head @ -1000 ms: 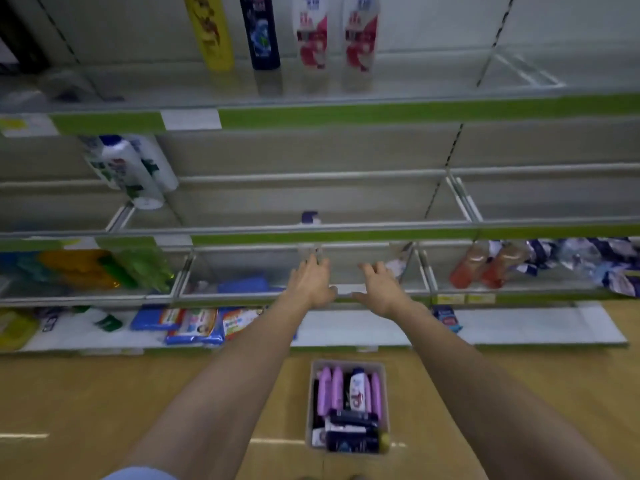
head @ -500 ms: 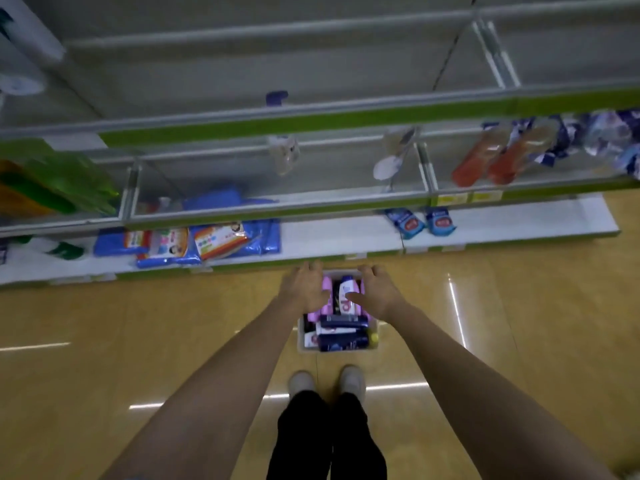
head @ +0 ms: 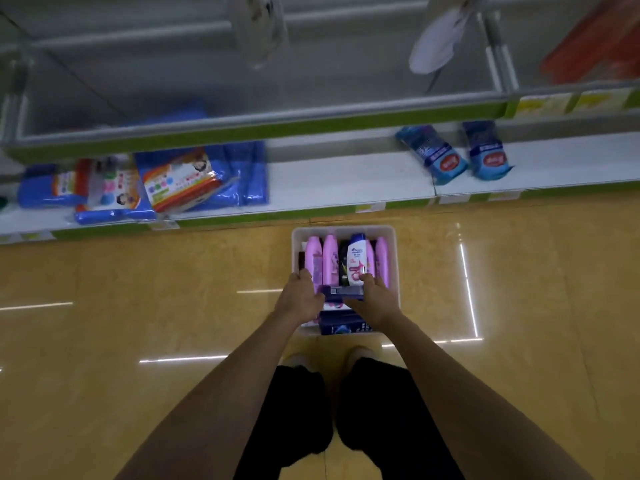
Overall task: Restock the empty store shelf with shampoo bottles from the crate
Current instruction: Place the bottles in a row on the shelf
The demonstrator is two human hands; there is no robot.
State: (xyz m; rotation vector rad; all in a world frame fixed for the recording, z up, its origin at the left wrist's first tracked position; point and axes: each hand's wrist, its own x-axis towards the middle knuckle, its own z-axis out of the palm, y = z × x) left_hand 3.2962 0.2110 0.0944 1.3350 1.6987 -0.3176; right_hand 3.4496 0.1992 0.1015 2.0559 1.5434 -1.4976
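A white crate (head: 394, 258) stands on the floor in front of my feet, packed with shampoo bottles. Several pink bottles (head: 329, 259) and a white bottle (head: 357, 259) lie at its far end. A dark blue bottle (head: 343, 292) lies crosswise in the middle, and both my hands hold it by its ends: my left hand (head: 300, 296) at the left end, my right hand (head: 375, 296) at the right end. Another dark blue bottle (head: 341, 326) lies just below it. The glass shelf (head: 263, 98) above is mostly bare.
The bottom shelf (head: 329, 185) holds blue and orange packets (head: 180, 180) at the left and two blue packs (head: 460, 157) at the right. A green shelf edge (head: 242, 128) juts out above it. Yellow floor (head: 104, 306) spreads on both sides of the crate.
My view has dropped from the shelves to the crate. Both hands came down from the shelf edge into the crate and took hold of the dark blue bottle.
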